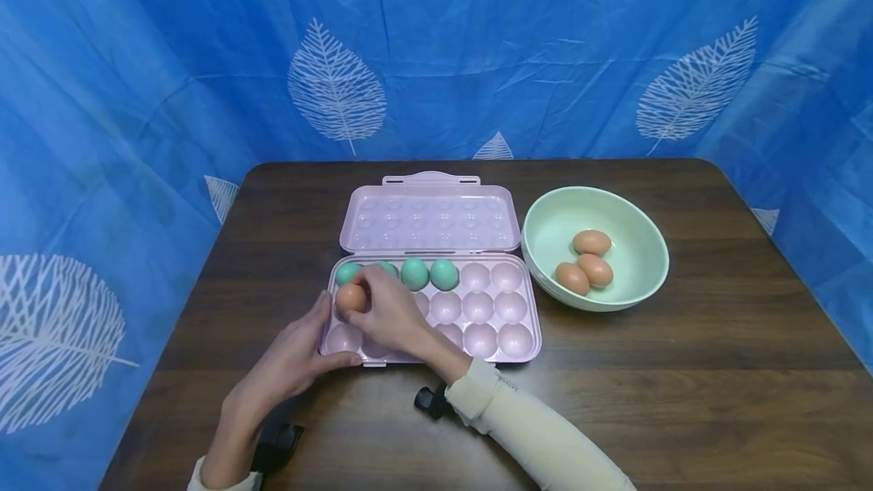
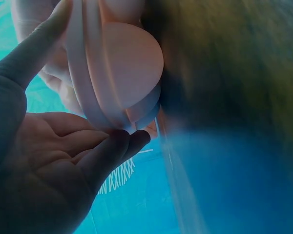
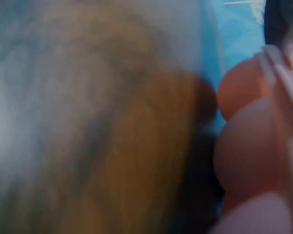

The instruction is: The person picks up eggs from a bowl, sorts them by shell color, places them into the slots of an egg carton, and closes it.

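While the left hand (image 1: 289,361) grips a pale-pink plastic egg tray (image 1: 535,328) by its near-left corner, the right hand (image 1: 390,311) pinches a smooth brown egg (image 1: 350,298). That egg is at the middle row's leftmost cup.

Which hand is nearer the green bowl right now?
Right: the right hand pinches a brown egg over the egg tray, left of the bowl; the left hand holds the egg tray's near-left corner, farther left.

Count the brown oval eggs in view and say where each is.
4: three brown eggs in the round mint-green bowl; one brown egg pinched by the right hand at the left end of the lilac plastic tray. That hand may hide others.
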The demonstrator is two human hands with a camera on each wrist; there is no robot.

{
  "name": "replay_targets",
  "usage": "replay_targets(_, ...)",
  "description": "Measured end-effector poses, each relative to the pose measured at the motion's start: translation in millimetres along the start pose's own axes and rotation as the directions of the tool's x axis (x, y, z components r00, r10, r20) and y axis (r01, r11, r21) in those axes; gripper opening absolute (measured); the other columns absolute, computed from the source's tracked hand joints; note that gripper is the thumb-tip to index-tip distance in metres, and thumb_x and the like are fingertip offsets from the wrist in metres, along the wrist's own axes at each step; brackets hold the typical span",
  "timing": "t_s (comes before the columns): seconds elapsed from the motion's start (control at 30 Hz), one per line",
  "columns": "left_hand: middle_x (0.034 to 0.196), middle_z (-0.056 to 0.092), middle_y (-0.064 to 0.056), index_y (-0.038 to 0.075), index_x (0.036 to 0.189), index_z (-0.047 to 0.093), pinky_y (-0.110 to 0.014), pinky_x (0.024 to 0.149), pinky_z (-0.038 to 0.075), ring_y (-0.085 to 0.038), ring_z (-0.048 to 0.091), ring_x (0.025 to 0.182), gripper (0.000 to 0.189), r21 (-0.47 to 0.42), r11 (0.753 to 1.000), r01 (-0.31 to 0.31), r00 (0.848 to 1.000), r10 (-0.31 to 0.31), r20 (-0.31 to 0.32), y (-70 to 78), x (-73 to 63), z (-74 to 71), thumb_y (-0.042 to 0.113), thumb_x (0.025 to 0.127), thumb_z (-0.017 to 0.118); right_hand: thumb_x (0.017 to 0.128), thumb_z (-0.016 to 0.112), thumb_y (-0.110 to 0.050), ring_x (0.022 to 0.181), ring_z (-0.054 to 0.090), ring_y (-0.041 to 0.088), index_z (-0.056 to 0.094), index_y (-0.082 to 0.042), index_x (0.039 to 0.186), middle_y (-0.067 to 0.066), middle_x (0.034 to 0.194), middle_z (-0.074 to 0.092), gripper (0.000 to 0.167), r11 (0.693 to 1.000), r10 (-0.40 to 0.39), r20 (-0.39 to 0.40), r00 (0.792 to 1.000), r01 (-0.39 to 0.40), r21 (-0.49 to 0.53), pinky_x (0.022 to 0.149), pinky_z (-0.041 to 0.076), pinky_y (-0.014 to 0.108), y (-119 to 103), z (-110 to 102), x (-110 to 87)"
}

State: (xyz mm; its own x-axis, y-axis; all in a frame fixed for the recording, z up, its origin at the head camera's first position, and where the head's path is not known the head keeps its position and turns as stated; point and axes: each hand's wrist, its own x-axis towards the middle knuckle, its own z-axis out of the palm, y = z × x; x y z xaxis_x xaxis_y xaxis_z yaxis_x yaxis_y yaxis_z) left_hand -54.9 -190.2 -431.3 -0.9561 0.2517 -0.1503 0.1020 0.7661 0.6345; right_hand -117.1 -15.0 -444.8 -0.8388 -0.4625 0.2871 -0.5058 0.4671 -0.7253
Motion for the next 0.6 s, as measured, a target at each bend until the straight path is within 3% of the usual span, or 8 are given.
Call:
replay_targets(0.2,0.158,0.019,-0.026,-0.004,0.155,0.016,-0.058,0.109,0.030,-0.042,0.030,0.141,0.110,0.019,0.999,-0.039,0.999,0.039,-0.021,-0.8,0.1,1.4,0.051,0.081,0.077,0.081,0.079,-0.012,0.084,0.054,0.009,0.060,-0.010,0.105,-0.001,0.098,0.059,0.031,0.993,-0.055,0.053,0.997,0.060,-0.103,0.074,0.047,0.019,-1.4,8.4,1.0)
replay_targets(0.4,0.159,0.020,-0.025,-0.002,0.156,0.017,-0.058,0.108,0.030,-0.043,0.030,0.141,0.110,0.015,0.999,-0.032,0.999,0.033,-0.026,-0.5,0.1,0.6,0.050,0.080,0.078,0.082,0.074,-0.007,0.095,0.055,0.011,0.058,-0.008,0.109,0.001,0.106,0.058,0.031,0.973,-0.114,0.107,0.988,0.133,-0.190,0.085,0.047,0.021,-0.2,10.5,-0.9)
replay_targets(0.6,0.159,0.020,-0.025,-0.001,0.156,0.016,-0.058,0.108,0.030,-0.043,0.029,0.141,0.110,0.013,0.999,-0.036,0.999,0.036,-0.023,-1.0,0.2,0.6,0.050,0.081,0.077,0.083,0.073,-0.006,0.101,0.054,0.015,0.057,-0.008,0.112,0.003,0.112,0.057,0.034,0.963,-0.150,0.118,0.982,0.172,-0.206,0.090,0.046,0.023,0.6,10.4,-4.0)
